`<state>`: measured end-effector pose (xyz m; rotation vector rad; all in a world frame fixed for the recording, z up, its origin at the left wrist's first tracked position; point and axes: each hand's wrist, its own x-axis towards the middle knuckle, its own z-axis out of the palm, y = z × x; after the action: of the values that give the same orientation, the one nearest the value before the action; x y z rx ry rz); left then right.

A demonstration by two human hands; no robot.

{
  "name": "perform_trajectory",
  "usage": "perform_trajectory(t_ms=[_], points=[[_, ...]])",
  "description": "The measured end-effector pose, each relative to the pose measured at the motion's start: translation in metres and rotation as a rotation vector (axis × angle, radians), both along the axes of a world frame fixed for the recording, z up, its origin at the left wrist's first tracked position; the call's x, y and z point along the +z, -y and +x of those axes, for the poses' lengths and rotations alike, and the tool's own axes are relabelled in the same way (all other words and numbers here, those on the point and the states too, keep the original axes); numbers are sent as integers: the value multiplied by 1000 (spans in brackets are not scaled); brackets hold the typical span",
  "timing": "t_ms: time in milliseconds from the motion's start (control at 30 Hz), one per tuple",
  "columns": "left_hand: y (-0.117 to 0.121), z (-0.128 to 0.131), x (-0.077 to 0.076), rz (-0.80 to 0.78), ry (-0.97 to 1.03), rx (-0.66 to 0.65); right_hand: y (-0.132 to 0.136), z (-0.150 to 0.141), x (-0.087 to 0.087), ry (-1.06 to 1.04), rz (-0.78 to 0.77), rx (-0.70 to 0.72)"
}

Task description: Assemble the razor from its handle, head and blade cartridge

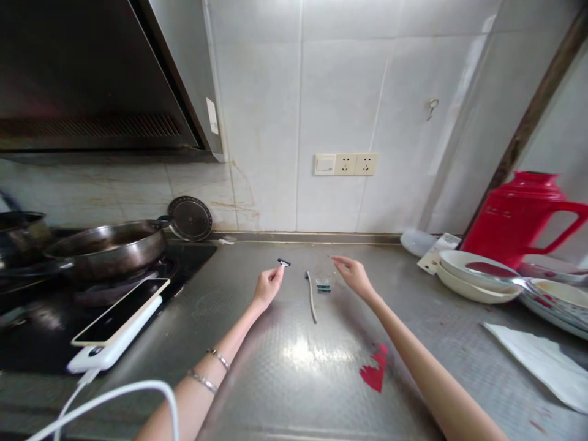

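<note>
My left hand pinches a small dark razor head between thumb and fingertips, held just above the steel counter. A thin grey razor handle lies on the counter between my hands. Beside it sits a small clear and teal cartridge holder. My right hand reaches forward next to the holder with its fingers drawn loosely together; whether it holds anything I cannot make out.
A phone on a white power bank with a white cable lies at the left by the stove and pan. White bowls, a red jug and a paper sheet stand at the right. A red scrap lies near me.
</note>
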<state>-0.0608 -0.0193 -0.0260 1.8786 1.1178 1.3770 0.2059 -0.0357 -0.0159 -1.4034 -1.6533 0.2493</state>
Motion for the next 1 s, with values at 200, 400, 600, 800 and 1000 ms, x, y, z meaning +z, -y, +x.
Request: perform_trajectory(t_ms=[200, 400, 600, 800, 1000], points=[[25, 16, 4, 124, -88, -43, 12, -78, 36, -530, -353, 453], [31, 16, 7, 180, -87, 2, 15, -91, 39, -628, -411, 549], [31, 14, 9, 205, -86, 5, 15, -95, 40, -704, -428, 571], [28, 12, 7, 261, -92, 47, 17, -102, 40, -796, -466, 550], [26, 6, 8, 293, -18, 104, 10, -102, 37, -807, -456, 431]])
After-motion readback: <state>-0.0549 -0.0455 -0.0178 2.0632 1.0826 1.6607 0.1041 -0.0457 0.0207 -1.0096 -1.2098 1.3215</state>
